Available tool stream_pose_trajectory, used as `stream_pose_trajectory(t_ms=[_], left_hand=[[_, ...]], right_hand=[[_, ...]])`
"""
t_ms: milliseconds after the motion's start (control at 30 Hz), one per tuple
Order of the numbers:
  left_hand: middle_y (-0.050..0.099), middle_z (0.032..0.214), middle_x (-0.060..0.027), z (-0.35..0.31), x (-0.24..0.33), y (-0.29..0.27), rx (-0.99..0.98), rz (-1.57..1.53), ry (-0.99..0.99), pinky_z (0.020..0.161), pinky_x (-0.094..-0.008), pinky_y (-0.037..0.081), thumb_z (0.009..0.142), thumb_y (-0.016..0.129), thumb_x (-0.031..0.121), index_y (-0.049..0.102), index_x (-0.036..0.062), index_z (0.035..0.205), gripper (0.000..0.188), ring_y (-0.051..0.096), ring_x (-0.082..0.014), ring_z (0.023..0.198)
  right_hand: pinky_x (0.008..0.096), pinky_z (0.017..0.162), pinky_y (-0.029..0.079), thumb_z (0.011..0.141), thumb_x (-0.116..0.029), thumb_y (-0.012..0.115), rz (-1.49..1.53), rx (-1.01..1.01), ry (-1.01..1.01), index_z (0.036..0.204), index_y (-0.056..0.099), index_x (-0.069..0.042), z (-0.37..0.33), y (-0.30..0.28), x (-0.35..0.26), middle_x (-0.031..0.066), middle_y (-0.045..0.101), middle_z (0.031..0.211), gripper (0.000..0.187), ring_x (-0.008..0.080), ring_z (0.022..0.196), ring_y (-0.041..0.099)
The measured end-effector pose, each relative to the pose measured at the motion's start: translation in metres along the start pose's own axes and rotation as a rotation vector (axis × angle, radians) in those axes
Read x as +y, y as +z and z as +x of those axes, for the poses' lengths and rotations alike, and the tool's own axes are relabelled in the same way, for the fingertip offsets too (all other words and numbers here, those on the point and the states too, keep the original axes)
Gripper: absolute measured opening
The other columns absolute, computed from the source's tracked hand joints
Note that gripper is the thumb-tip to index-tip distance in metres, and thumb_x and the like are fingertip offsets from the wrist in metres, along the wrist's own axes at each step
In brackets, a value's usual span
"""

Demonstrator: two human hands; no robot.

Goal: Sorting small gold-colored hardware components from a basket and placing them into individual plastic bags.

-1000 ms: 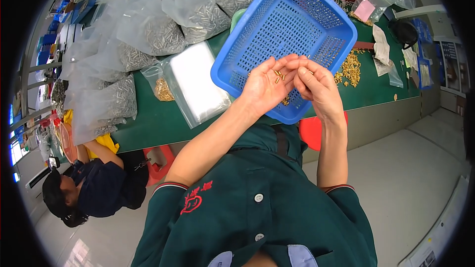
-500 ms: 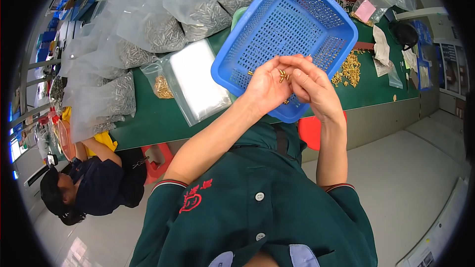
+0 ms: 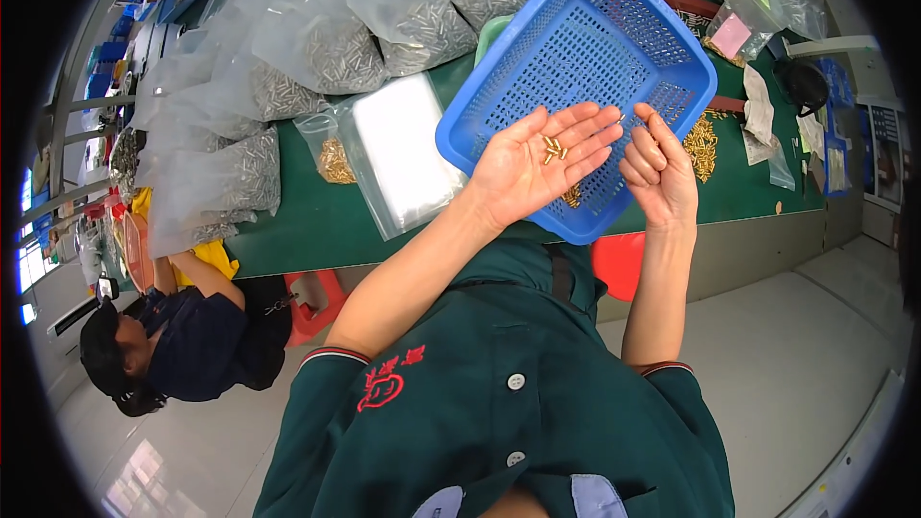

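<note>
My left hand [image 3: 537,165] lies palm up over the near corner of a blue perforated basket [image 3: 585,48], fingers spread flat. Several small brass pins [image 3: 554,147] rest on its palm and fingers. My right hand [image 3: 657,168] is just to the right of it, fingers curled loosely, its fingertips close to the left hand's fingertips; I cannot tell if it pinches a pin. A few more brass pins [image 3: 574,196] lie in the basket under the hands.
The green table [image 3: 317,221] carries a flat clear bag [image 3: 398,149], a small bag of brass parts [image 3: 334,161], several big bags of silvery pins [image 3: 326,48], and a loose heap of brass parts [image 3: 702,144]. Another person [image 3: 182,331] crouches at lower left beside a red stool [image 3: 312,302].
My left hand has turned palm up and opened flat, showing the pins. My right hand has drawn apart from it to the right.
</note>
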State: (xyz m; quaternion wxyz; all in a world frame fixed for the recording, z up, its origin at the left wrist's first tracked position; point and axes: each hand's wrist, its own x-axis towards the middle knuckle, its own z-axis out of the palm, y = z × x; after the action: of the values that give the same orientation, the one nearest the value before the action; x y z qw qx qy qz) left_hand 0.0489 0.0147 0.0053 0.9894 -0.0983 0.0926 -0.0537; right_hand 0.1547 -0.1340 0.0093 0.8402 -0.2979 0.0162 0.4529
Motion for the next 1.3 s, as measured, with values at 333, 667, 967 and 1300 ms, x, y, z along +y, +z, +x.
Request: stream_pose_trajectory(t_ms=[333,667,967,1300], left_hand=[[0.046,0.117,-0.0170,-0.016,0.019,-0.009,0.072,0.063,0.083,0.085,-0.0333,0.041,0.092,0.032,0.024,0.045,-0.0023,0.110,0.035,0.046,-0.0245,0.103],[0.043,0.071,-0.0067,-0.104,0.151,0.021,0.651,0.437,0.497,0.048,-0.0243,0.031,0.091,0.028,0.022,0.043,0.0035,0.079,0.026,0.037,-0.0141,0.058],[0.055,0.093,-0.0193,-0.128,0.267,0.019,0.829,1.156,-0.031,0.080,-0.0316,0.048,0.092,0.027,0.020,0.048,-0.0110,0.098,0.038,0.057,-0.0254,0.086],[0.056,0.094,-0.0197,-0.118,0.270,0.026,0.844,1.134,-0.164,0.082,-0.0294,0.048,0.091,0.027,0.018,0.050,-0.0111,0.097,0.038,0.057,-0.0254,0.089]], right_hand=[[0.0180,0.037,0.021,0.091,-0.016,0.039,0.078,0.044,0.053,0.103,0.051,0.001,0.013,-0.004,0.014,-0.0053,0.028,0.050,0.024,0.0038,0.039,0.023],[0.0183,0.036,0.020,0.090,-0.014,0.041,0.046,0.168,0.091,0.101,0.052,-0.001,0.010,-0.017,0.026,-0.0053,0.028,0.050,0.020,0.0036,0.039,0.022],[0.0188,0.036,0.020,0.091,-0.013,0.038,0.076,0.176,0.131,0.102,0.050,-0.001,0.013,-0.008,0.037,-0.0042,0.028,0.052,0.021,0.0044,0.040,0.021],[0.0187,0.036,0.020,0.091,-0.013,0.038,0.059,0.223,0.111,0.101,0.050,-0.001,0.009,-0.012,0.039,-0.0042,0.027,0.051,0.020,0.0042,0.040,0.021]])
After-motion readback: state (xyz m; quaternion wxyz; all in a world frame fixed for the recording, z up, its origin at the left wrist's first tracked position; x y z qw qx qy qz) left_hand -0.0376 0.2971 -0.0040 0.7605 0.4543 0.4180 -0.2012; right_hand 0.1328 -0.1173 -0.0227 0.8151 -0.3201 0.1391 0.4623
